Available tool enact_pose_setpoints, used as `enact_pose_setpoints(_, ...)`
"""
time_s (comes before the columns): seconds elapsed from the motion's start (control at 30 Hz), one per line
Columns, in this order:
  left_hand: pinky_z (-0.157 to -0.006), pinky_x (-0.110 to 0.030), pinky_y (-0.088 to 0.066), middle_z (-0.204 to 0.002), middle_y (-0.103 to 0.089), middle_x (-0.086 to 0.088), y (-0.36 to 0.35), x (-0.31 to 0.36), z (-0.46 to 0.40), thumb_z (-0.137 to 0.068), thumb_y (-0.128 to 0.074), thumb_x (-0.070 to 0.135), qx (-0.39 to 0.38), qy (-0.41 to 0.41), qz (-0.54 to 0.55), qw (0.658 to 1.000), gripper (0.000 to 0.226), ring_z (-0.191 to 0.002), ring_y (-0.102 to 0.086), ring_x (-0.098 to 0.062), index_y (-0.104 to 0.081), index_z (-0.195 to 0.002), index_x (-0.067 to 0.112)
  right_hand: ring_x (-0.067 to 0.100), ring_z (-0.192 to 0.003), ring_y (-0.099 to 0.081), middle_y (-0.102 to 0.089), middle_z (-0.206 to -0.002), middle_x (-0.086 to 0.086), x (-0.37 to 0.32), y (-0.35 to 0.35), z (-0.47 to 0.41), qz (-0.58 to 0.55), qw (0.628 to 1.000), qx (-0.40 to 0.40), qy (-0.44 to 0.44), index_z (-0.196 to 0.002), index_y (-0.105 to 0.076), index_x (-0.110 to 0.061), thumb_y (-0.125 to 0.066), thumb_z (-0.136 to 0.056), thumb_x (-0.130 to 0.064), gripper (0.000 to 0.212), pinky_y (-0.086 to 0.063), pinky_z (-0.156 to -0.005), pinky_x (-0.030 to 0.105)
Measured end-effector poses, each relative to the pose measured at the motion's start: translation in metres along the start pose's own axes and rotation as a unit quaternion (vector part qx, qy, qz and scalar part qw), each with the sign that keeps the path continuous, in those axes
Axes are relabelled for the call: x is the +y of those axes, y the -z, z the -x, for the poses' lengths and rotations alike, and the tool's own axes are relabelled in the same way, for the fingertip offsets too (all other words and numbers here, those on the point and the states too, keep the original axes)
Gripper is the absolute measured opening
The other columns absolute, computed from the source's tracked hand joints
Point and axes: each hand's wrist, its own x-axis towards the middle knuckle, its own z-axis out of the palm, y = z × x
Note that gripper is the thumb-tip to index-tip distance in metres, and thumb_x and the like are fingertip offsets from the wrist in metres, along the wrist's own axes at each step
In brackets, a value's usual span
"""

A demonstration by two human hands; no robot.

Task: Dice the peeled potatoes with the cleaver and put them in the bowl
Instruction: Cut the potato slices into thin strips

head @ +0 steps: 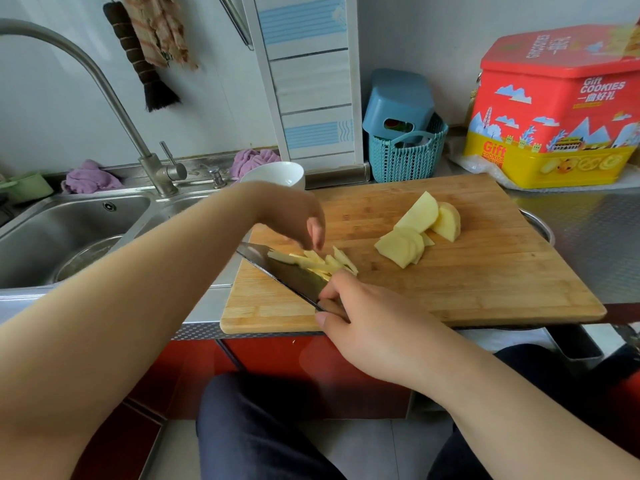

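Kitchen counter beside a sink held your cutting board [450,289]. At ten o'clock, the bowl [277,174]. Your left hand [294,216], fingers loosely down, touched potato strips [318,263] lying on the cleaver [277,268], gripped by your right hand [363,317]. At two o'clock, uncut potato slices [415,230]. Strips could slide off if the blade tilted.

Pale yellow potato slices [403,249] on a tan bamboo cutting board [467,289]; white bowl [277,174]; red-and-yellow cookie tin [554,109]; teal woven-pattern basket [405,161].
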Motion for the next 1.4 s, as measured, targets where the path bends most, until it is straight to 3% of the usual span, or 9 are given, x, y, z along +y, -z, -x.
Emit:
enact_pose_setpoints(0.2, -0.088, -0.033, -0.053, -0.093, -0.071, 0.004, 0.011, -0.015, 0.029, -0.082, -0.076, 0.026, -0.037, 0.060, -0.036, 0.997, 0.012, -0.091, -0.067, -0.012, -0.066, -0.088, 0.031, 0.003, -0.064, -0.048, -0.049, -0.078, -0.013, -0.002, -0.003, 0.006, 0.016, 1.000, 0.019, 0.012, -0.119, -0.041, -0.030, -0.042, -0.101, -0.044, 0.023, -0.034, -0.053, 0.022)
enact_pose_setpoints(0.33, -0.067, -0.023, -0.052, -0.098, -0.068, 0.000, -0.006, -0.017, 0.022, -0.080, -0.077, 0.034, -0.046, 0.094, -0.064, 0.992, 0.020, -0.080, -0.064, -0.011, -0.059, -0.088, 0.029, 0.000, -0.063, -0.045, -0.045, -0.077, -0.015, -0.005, -0.004, 0.011, 0.016, 0.999, 0.021, 0.026, -0.118, -0.041, -0.030, -0.042, -0.102, -0.043, 0.021, -0.034, -0.053, 0.020)
enact_pose_setpoints(0.57, -0.055, -0.016, -0.046, -0.086, -0.067, 0.002, -0.025, -0.026, 0.012, -0.085, -0.072, 0.018, -0.020, 0.114, -0.053, 0.992, 0.019, -0.066, -0.059, -0.007, -0.058, -0.078, 0.027, 0.000, -0.065, -0.042, -0.049, -0.085, -0.013, -0.011, -0.007, 0.014, 0.026, 0.999, 0.020, 0.042, -0.121, -0.040, -0.031, -0.042, -0.102, -0.044, 0.023, -0.029, -0.051, 0.018)
enact_pose_setpoints(0.97, -0.062, -0.016, -0.037, -0.089, -0.065, 0.011, -0.042, -0.037, 0.006, -0.084, -0.069, 0.015, 0.087, 0.046, -0.066, 0.993, 0.008, -0.081, -0.057, -0.008, -0.067, -0.084, 0.023, 0.006, -0.074, -0.042, -0.054, -0.094, -0.014, -0.014, -0.002, 0.026, 0.064, 0.996, 0.020, 0.063, -0.125, -0.042, -0.033, -0.046, -0.100, -0.045, 0.028, -0.025, -0.053, 0.014)
enact_pose_setpoints(1.07, -0.081, -0.025, -0.043, -0.096, -0.060, 0.011, -0.036, -0.042, 0.009, -0.088, -0.066, 0.019, 0.164, 0.056, -0.027, 0.985, 0.010, -0.094, -0.055, -0.013, -0.067, -0.088, 0.029, 0.007, -0.077, -0.043, -0.050, -0.091, -0.015, -0.011, -0.001, 0.026, 0.061, 0.996, 0.022, 0.056, -0.124, -0.043, -0.035, -0.047, -0.099, -0.046, 0.028, -0.027, -0.054, 0.014)
enact_pose_setpoints(1.13, -0.095, -0.035, -0.043, -0.101, -0.056, 0.009, -0.026, -0.043, 0.017, -0.089, -0.065, 0.024, 0.249, 0.066, 0.042, 0.965, 0.015, -0.100, -0.053, -0.017, -0.063, -0.085, 0.039, 0.005, -0.074, -0.045, -0.051, -0.089, -0.016, -0.008, 0.001, 0.025, 0.057, 0.997, 0.021, 0.044, -0.124, -0.044, -0.036, -0.048, -0.099, -0.047, 0.028, -0.030, -0.055, 0.014)
enact_pose_setpoints(1.27, -0.079, -0.018, -0.044, -0.088, -0.061, 0.015, -0.007, -0.035, 0.038, -0.091, -0.061, 0.020, 0.402, 0.029, 0.142, 0.904, 0.010, -0.082, -0.059, -0.002, -0.064, -0.091, 0.029, 0.001, -0.066, -0.048, -0.053, -0.083, -0.018, 0.002, 0.010, 0.018, 0.021, 1.000, 0.019, -0.001, -0.121, -0.048, -0.039, -0.050, -0.097, -0.047, 0.025, -0.036, -0.055, 0.019)
enact_pose_setpoints(1.33, -0.071, -0.007, -0.043, -0.083, -0.061, 0.019, -0.005, -0.031, 0.046, -0.093, -0.060, 0.017, 0.517, 0.022, 0.205, 0.831, 0.007, -0.074, -0.057, 0.009, -0.065, -0.095, 0.022, 0.003, -0.072, -0.056, -0.057, -0.088, -0.017, 0.011, 0.015, 0.010, -0.032, 0.999, 0.027, -0.028, -0.119, -0.051, -0.042, -0.051, -0.095, -0.048, 0.024, -0.048, -0.063, 0.026)
enact_pose_setpoints(1.4, -0.071, -0.010, -0.046, -0.083, -0.062, 0.015, -0.012, -0.032, 0.050, -0.093, -0.057, 0.016, 0.645, 0.021, 0.283, 0.709, 0.008, -0.074, -0.059, 0.004, -0.062, -0.097, 0.020, 0.010, -0.074, -0.065, -0.065, -0.089, -0.012, 0.019, 0.020, 0.002, -0.104, 0.993, 0.039, -0.048, -0.117, -0.052, -0.042, -0.052, -0.094, -0.048, 0.024, -0.058, -0.070, 0.041)
